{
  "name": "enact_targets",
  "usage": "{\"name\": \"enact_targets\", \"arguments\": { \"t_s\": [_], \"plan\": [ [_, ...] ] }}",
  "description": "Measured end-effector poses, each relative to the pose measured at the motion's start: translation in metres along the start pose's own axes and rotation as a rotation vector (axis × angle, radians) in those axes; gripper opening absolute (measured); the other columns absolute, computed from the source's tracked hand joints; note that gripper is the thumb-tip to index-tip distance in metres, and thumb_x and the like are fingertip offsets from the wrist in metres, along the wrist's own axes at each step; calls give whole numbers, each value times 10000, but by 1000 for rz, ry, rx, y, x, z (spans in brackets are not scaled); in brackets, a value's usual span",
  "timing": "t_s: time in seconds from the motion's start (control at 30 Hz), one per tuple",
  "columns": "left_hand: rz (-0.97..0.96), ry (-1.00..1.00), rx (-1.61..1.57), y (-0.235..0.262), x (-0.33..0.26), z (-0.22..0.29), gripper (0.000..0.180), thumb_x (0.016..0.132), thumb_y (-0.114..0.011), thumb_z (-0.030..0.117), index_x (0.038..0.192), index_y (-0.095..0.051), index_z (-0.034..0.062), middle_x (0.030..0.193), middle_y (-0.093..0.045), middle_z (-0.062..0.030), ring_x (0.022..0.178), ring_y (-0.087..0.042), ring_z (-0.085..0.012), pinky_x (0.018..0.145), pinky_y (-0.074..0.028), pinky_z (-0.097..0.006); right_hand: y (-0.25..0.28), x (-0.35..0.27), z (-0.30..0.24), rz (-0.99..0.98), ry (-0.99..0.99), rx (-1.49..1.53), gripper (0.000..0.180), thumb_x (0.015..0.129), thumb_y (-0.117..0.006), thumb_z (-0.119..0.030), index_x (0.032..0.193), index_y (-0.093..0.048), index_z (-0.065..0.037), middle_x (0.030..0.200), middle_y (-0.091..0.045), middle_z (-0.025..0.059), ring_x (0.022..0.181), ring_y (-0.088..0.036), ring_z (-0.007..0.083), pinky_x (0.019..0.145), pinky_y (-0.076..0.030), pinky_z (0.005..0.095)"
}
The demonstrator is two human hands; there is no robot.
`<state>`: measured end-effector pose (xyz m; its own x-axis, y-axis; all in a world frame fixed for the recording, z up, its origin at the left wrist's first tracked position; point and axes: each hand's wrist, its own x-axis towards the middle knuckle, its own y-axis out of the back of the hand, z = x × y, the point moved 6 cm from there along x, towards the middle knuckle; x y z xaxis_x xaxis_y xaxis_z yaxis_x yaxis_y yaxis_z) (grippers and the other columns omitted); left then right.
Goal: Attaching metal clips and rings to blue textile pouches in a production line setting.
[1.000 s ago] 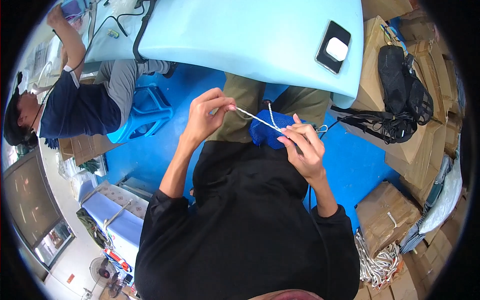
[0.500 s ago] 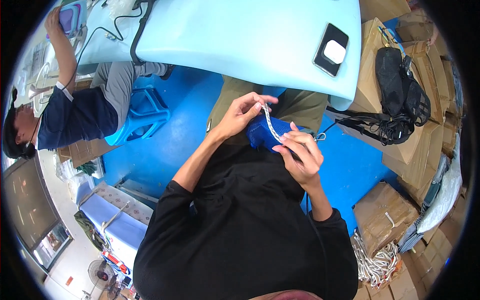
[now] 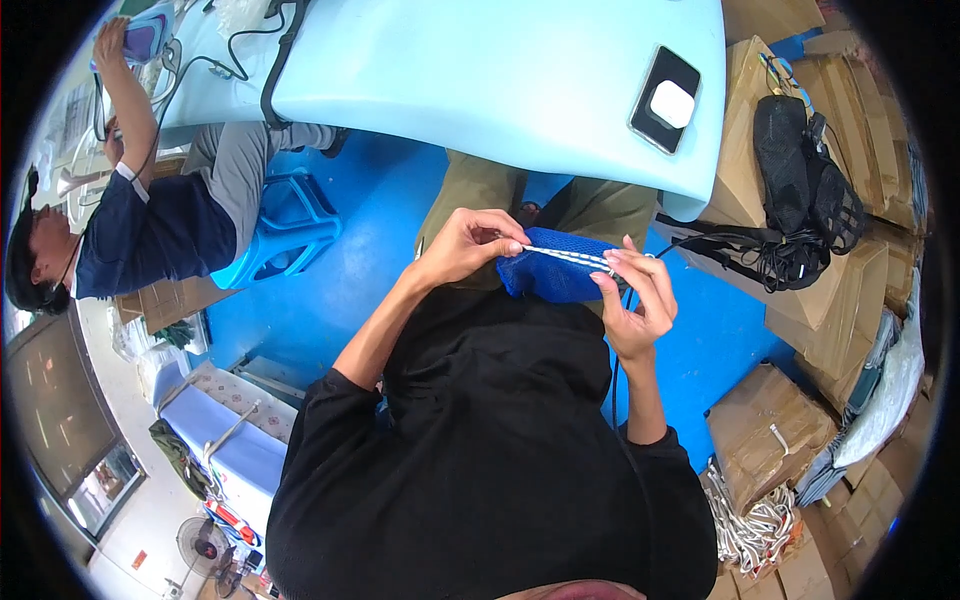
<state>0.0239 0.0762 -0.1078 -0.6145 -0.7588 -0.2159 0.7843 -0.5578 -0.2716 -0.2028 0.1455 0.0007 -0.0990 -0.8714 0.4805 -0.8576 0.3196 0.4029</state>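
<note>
With the fingers [image 3: 512,246] of our left hand [image 3: 458,250] and right hand [image 3: 641,308] we pinch a white cord [image 3: 562,254], straight between them near mid-frame, in front of blue mesh [image 3: 550,281]; the worktop [image 3: 480,80] crosses the top, a phone [image 3: 680,66] at upper right.

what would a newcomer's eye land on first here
Probably the big pale-blue table across the top, with a dark phone near its right edge. Then the white cord stretched between the left grip and right grip, with blue mesh showing behind it.
</note>
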Motion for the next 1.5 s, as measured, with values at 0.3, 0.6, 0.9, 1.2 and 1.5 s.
{"name": "enact_targets", "arguments": {
  "t_s": [0.3,0.6,0.9,1.2,1.5],
  "plan": [
    [168,-66,133,0,-4,26,146,959,-718,11,1097,-758,-19,1054,-723,-87,946,-692,-136,829,-573,-276,7,11,4,-52,-65,-90,204,788,-836,26,971,-746,23,930,-719,145,912,-720,277,977,-585,485],
    [223,-180,265,-12,-10,71,179,979,-680,-16,1153,-717,-32,1095,-684,-91,951,-695,-154,854,-594,-285,-12,17,11,-223,-79,-158,220,828,-803,-5,1038,-744,16,998,-690,142,948,-685,315,948,-554,425],
    [346,-220,297,-3,-19,77,257,927,-677,-98,1163,-719,-5,1000,-697,-89,896,-711,-158,792,-591,-281,-3,10,24,-183,-69,-123,203,827,-753,83,1026,-759,43,1049,-765,164,1016,-729,300,925,-560,392],
    [413,-424,716,9,-27,111,428,791,-663,-209,1128,-758,37,851,-657,-81,759,-669,-186,682,-543,-287,4,2,26,-128,-109,-75,223,813,-743,124,1017,-780,41,1051,-785,164,1069,-741,302,968,-561,390],
    [427,-385,657,18,-22,100,308,833,-703,-145,1073,-780,30,871,-675,-90,767,-659,-192,694,-535,-300,3,8,14,-176,-24,-45,233,775,-784,99,998,-779,33,1005,-779,157,1000,-744,325,909,-574,413]
  ]
}}
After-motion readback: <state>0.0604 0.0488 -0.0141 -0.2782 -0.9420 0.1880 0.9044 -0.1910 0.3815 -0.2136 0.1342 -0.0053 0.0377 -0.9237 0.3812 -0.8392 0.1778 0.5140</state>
